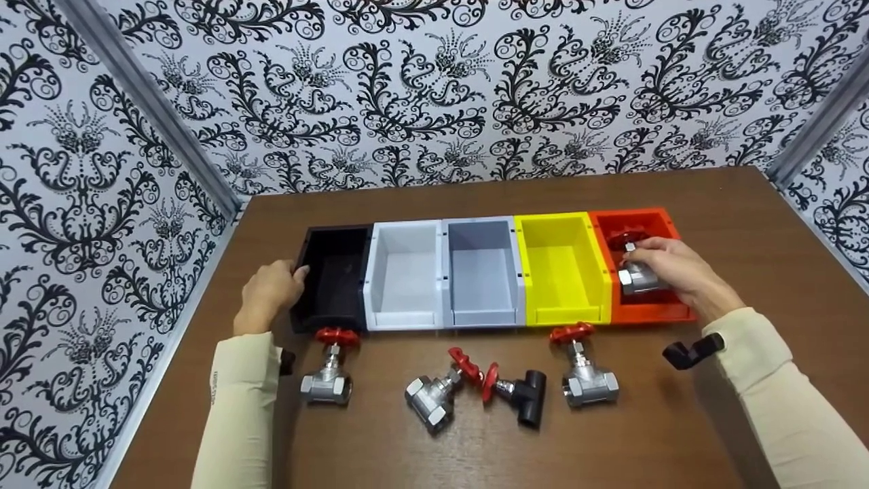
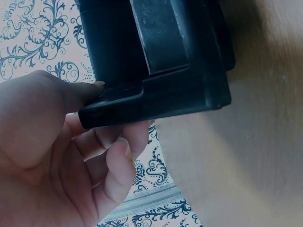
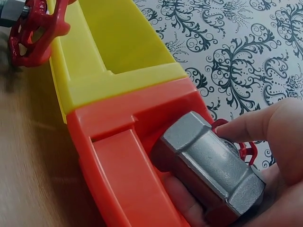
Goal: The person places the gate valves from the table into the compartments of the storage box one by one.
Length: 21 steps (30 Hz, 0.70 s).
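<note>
My right hand (image 1: 679, 268) grips a metal gate valve (image 1: 638, 277) with a red handwheel, held within the red bin (image 1: 652, 314) at the row's right end. In the right wrist view the valve's silver body (image 3: 208, 163) lies between thumb and fingers, its wheel partly hidden behind it. At the opposite end, my left hand (image 1: 271, 292) pinches the side wall of the black bin (image 1: 333, 319). The left wrist view shows the thumb (image 2: 85, 92) over that wall's edge and curled fingers beneath it.
White (image 1: 405, 319), grey (image 1: 483, 317) and yellow (image 1: 569, 315) bins join the row between. In front lie silver valves at left (image 1: 327, 384), middle (image 1: 431, 401) and right (image 1: 589, 384), plus a black-bodied valve (image 1: 529, 397), all with red wheels. A patterned wall (image 1: 434, 88) stands behind the table.
</note>
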Motion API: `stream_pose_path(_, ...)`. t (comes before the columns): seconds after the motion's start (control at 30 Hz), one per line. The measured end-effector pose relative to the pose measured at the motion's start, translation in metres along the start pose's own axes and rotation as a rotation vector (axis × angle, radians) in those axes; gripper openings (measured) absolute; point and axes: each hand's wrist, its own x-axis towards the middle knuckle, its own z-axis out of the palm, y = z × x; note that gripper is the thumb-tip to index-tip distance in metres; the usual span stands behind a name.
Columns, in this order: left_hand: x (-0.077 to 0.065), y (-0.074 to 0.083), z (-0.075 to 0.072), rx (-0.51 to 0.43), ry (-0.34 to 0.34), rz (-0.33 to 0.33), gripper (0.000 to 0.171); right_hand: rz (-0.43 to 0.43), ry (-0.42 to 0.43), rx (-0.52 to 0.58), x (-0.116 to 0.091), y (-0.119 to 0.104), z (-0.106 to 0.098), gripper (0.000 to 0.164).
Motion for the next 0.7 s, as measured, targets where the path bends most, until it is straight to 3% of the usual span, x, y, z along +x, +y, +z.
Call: stream_pose_path(0.7, 0.0001, 0.0018, 0.0003, 0.003, -0.005, -0.016, 0.041, -0.005, 0.022, -0.029, 0.0101, 0.0040, 0.0040, 0.058)
